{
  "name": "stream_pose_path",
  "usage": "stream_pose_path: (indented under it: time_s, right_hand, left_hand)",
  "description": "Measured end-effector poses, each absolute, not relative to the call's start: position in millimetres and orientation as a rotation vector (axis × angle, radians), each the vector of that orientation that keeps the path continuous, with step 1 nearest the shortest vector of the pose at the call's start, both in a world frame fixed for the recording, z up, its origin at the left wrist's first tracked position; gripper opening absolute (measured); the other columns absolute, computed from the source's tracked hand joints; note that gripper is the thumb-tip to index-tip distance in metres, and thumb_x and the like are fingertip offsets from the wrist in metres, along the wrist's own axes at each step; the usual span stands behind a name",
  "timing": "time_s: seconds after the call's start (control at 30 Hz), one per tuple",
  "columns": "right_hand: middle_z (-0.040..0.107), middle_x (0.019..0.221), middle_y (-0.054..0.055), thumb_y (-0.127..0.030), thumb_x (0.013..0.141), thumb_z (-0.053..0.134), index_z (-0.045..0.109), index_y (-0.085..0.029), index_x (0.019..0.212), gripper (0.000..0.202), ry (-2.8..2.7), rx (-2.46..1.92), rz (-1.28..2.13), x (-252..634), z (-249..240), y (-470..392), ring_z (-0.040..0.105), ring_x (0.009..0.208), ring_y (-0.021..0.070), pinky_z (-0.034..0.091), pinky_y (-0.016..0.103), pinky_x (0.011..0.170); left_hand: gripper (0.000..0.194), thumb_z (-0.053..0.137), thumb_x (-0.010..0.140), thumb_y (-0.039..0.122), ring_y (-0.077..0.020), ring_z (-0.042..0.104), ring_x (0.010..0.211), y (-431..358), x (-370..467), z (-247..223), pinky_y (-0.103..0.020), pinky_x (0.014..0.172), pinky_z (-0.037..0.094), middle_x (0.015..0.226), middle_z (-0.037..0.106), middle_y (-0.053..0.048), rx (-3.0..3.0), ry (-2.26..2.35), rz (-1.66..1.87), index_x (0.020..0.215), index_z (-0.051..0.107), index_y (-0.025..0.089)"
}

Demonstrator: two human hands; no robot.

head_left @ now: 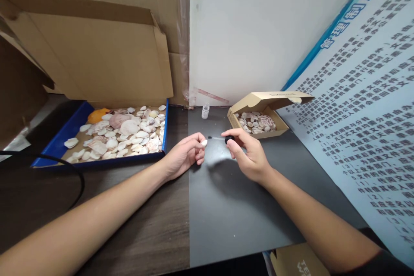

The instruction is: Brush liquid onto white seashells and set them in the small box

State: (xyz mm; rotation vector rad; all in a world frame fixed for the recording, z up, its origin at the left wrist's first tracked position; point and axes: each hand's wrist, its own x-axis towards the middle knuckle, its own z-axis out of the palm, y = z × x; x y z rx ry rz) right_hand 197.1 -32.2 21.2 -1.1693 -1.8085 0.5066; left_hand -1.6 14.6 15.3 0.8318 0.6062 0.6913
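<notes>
Between thumb and fingers, my left hand (186,155) pinches a small white seashell (204,142). My right hand (247,153) grips the black cap of a small brush applicator (229,139). Its thin stem points left, and the dark brush tip is close beside the shell; whether they touch I cannot tell. A small clear bottle (205,111) with a white label stands uncapped on the table beyond my hands.
At left, a blue-edged cardboard box (164,133) with a raised lid holds many shells. A smaller cardboard box (284,126) at right, lid up, holds more shells. Behind are a white panel (239,30) and a printed poster (371,95). A black cable (82,181) curves at left.
</notes>
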Motion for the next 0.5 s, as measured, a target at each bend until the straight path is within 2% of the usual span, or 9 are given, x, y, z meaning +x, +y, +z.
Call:
stream_pose_path:
  time_s: [0.23, 0.37, 0.5]
  right_hand:
    - [0.063, 0.081, 0.002, -0.03, 0.097, 0.052, 0.062, -0.02, 0.106, 0.017, -1.826, -1.161, 0.501, 196.4, 22.2, -33.8, 0.053, 0.059, 0.0111, 0.047, 0.026, 0.058]
    - [0.062, 0.081, 0.001, -0.029, 0.1, 0.047, 0.061, -0.021, 0.11, 0.019, -1.816, -1.122, 0.543, 195.2, 21.2, -33.9, 0.055, 0.061, 0.0113, 0.048, 0.026, 0.061]
    - [0.059, 0.077, 0.0, -0.028, 0.098, 0.05, 0.061, -0.02, 0.107, 0.016, -1.807, -1.135, 0.526, 195.1, 20.9, -34.5, 0.053, 0.058, 0.0104, 0.045, 0.025, 0.058]
  left_hand:
    - [0.01, 0.059, 0.077, 0.015, -0.0087, 0.04, 0.052, 14.9, -2.4, 14.6, -0.022, 0.053, 0.036, 0.059, 0.039, 0.004, 0.843, 0.614, 0.679, 0.075, 0.049, 0.018]
    - [0.008, 0.056, 0.076, 0.013, -0.0083, 0.043, 0.052, 15.0, -2.5, 15.4, -0.023, 0.054, 0.039, 0.065, 0.046, 0.003, 0.854, 0.621, 0.681, 0.077, 0.05, 0.018]
    - [0.007, 0.054, 0.076, 0.013, -0.0084, 0.046, 0.052, 15.8, -2.5, 14.4, -0.023, 0.051, 0.04, 0.071, 0.051, 0.001, 0.854, 0.611, 0.674, 0.078, 0.049, 0.018]
